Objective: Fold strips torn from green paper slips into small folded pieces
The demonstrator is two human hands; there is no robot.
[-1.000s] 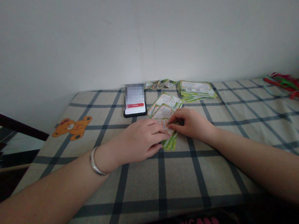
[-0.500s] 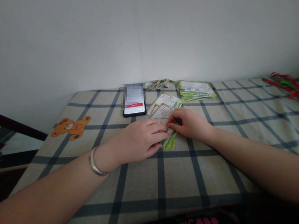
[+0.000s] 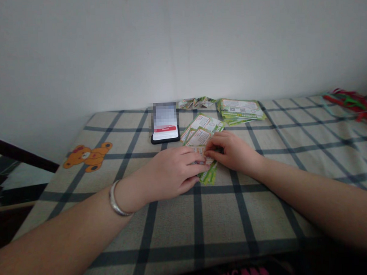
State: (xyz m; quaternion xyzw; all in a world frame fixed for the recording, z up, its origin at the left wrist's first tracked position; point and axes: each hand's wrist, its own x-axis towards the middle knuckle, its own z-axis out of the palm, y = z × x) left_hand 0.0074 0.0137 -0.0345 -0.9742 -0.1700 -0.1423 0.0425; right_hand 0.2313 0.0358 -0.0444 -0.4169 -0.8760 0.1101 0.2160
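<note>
Several green-and-white printed cards (image 3: 201,136) lie overlapping on the checked cloth, partly under both hands. My left hand (image 3: 175,170), with a silver bangle at the wrist, rests flat over the near cards, its fingers stretched out to the right. My right hand (image 3: 228,149) is at the right side of the same cards, thumb and index finger pinched together at a card's edge near the left fingertips. The pinched spot is small and partly hidden. Green corners of cards (image 3: 208,176) stick out below the fingers.
A phone (image 3: 164,126) with a lit screen lies left of the cards. A stack of printed cards (image 3: 242,109) and folded paper pieces (image 3: 197,102) lie by the wall. A red and green bundle (image 3: 352,103) is at the far right, a bear picture (image 3: 88,157) at the left.
Both hands stay nearly in place over the cards. The right fingertips have shifted very slightly to the left. Nothing else has visibly moved.
</note>
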